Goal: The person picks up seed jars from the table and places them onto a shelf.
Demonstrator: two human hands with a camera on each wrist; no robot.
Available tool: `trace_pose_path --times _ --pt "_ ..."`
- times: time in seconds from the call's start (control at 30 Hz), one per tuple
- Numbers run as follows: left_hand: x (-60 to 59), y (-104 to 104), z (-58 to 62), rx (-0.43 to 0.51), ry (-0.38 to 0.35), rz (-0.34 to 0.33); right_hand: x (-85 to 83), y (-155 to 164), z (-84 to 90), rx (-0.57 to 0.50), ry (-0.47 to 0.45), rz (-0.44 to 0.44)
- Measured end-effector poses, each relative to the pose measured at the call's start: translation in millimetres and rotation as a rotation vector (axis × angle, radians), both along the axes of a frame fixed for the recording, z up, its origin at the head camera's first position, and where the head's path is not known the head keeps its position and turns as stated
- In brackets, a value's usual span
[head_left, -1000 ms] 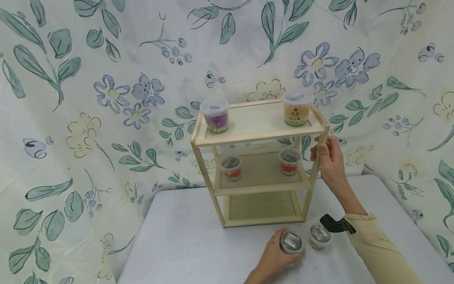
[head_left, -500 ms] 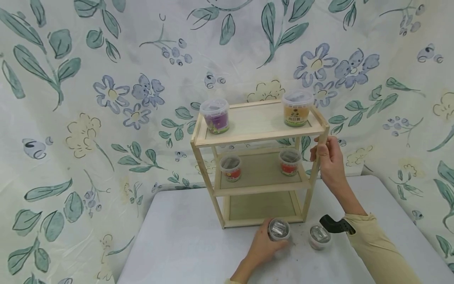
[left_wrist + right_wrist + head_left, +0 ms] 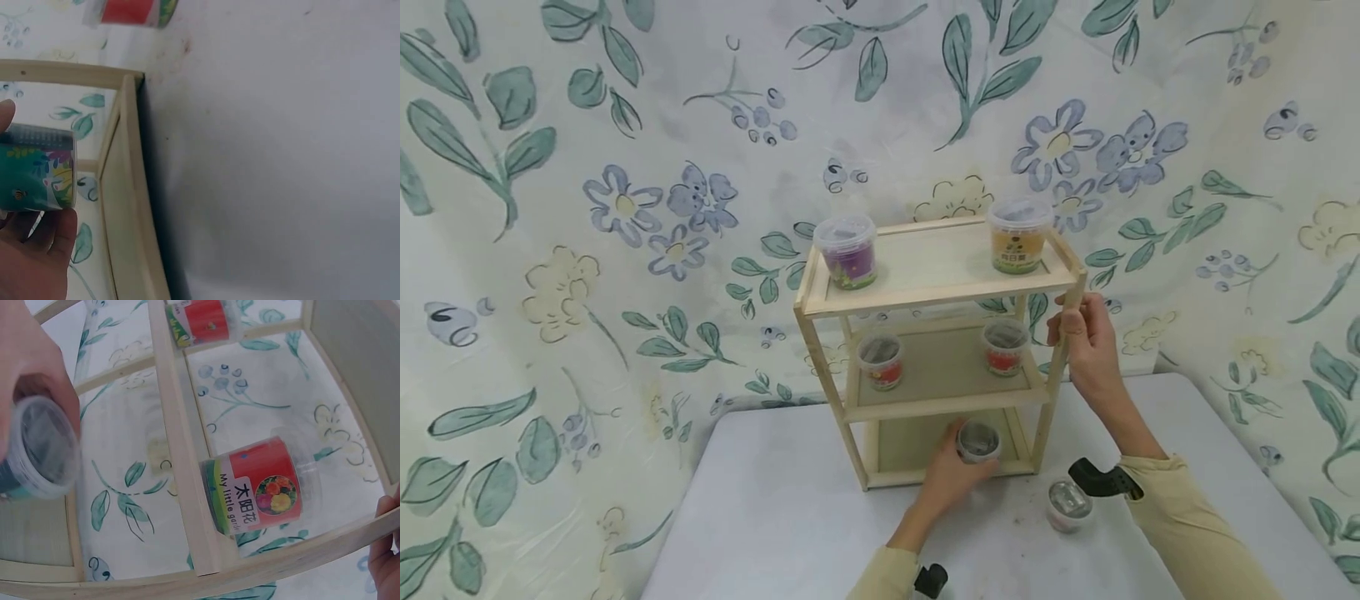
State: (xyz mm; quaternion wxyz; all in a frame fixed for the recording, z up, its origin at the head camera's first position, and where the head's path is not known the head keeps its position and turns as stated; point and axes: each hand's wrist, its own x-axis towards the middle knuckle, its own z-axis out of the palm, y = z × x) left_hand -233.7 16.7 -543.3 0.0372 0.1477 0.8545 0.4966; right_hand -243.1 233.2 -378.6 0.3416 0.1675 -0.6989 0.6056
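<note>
A three-tier wooden shelf (image 3: pixel 936 296) stands at the back of a white table (image 3: pixel 790 525). My left hand (image 3: pixel 951 475) grips a small clear-lidded tub (image 3: pixel 978 442) with a teal label (image 3: pixel 37 178) at the front of the bottom tier; it also shows in the right wrist view (image 3: pixel 37 447). My right hand (image 3: pixel 1086 342) holds the shelf's front right post near the top. A purple tub (image 3: pixel 847 252) and an orange tub (image 3: pixel 1018 235) sit on the top tier, two red tubs (image 3: pixel 880 362) (image 3: pixel 1004 347) on the middle tier. Another tub (image 3: pixel 1067 505) stands on the table.
A floral cloth (image 3: pixel 587 208) hangs behind and beside the table. The table's right edge (image 3: pixel 1262 467) runs close to the cloth. In the left wrist view the shelf's base rail (image 3: pixel 134 206) lies beside bare table surface, with a red tub (image 3: pixel 134 11) at the top edge.
My left hand has lifted the tub from the table in front of the shelf and carried it forward to the bottom tier. The right hand stays on the post.
</note>
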Motion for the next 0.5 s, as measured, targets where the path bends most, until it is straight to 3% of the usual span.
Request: trace_pose_path --times 0.27,0.5 --pt "-17.0 14.6 0.2 0.013 0.002 -0.022 10.8 -6.9 14.3 0.026 -0.015 -0.022" --pt "-26.3 24.2 -10.5 0.030 -0.018 -0.020 -1.7 1.3 -2.4 0.014 -0.011 -0.012"
